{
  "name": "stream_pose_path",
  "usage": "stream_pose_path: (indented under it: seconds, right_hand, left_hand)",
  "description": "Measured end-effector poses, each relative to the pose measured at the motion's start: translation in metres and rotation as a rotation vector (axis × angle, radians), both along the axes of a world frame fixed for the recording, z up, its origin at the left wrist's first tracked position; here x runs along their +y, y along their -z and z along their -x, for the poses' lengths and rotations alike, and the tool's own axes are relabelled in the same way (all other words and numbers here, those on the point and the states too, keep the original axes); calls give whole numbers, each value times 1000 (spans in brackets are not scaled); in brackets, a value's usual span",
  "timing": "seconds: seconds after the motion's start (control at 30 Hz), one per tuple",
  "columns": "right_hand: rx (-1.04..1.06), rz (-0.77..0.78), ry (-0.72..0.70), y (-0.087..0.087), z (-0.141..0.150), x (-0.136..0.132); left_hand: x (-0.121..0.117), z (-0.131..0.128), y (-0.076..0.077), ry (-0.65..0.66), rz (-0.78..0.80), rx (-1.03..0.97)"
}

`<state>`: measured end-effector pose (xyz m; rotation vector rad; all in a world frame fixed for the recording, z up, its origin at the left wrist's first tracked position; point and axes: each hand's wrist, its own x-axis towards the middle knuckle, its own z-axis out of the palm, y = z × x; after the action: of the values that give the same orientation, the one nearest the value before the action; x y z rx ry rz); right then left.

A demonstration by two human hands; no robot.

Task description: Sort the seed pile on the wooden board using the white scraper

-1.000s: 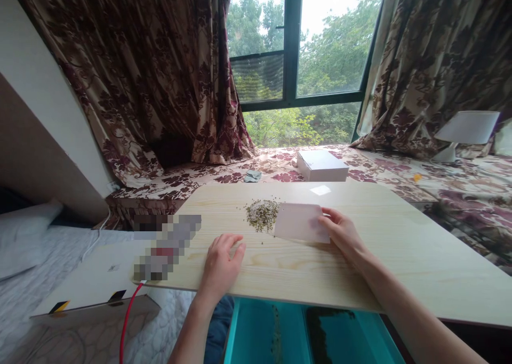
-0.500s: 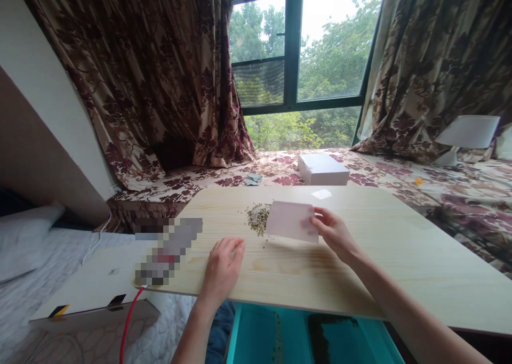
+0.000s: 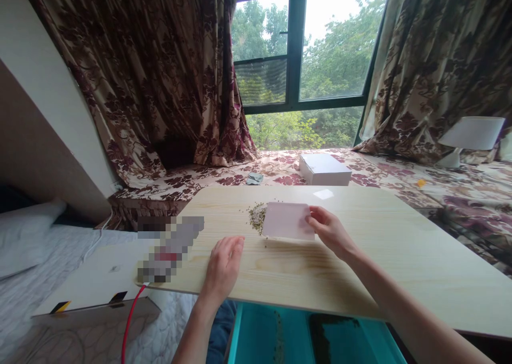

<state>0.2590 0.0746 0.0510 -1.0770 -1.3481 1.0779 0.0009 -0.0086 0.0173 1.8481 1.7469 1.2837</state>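
A pale wooden tabletop (image 3: 360, 257) lies in front of me. Near its far middle is a small heap of greenish seeds (image 3: 256, 216). My right hand (image 3: 328, 231) pinches the right edge of a white card (image 3: 287, 221), whose left edge stands against the heap and covers part of it. My left hand (image 3: 224, 265) rests palm down on the tabletop near the front edge, fingers stretched out, holding nothing.
A white box (image 3: 325, 169) and a small grey object (image 3: 254, 178) lie on the flowered cloth behind the table. A white lamp (image 3: 468, 137) stands at the right. A teal bin (image 3: 280, 334) sits under the table; a cardboard box (image 3: 96, 284) and red cable (image 3: 130, 321) lie at the left.
My right hand has pushed the white card leftward into the seeds, so the heap is narrower and more of it is covered. My left hand has stayed put.
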Motion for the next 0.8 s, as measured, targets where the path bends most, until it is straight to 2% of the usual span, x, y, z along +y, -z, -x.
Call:
stream_pose_path:
  seconds: [0.4, 0.6, 0.8]
  right_hand:
    - [-45, 1, -29, 0, -6, -4]
    - [-44, 30, -68, -7, -9, -5]
    - [-36, 29, -42, -16, -22, -12]
  left_hand:
    - [1, 0, 2, 6, 2, -10]
    - [1, 0, 1, 1, 4, -2]
    - [1, 0, 1, 0, 1, 1]
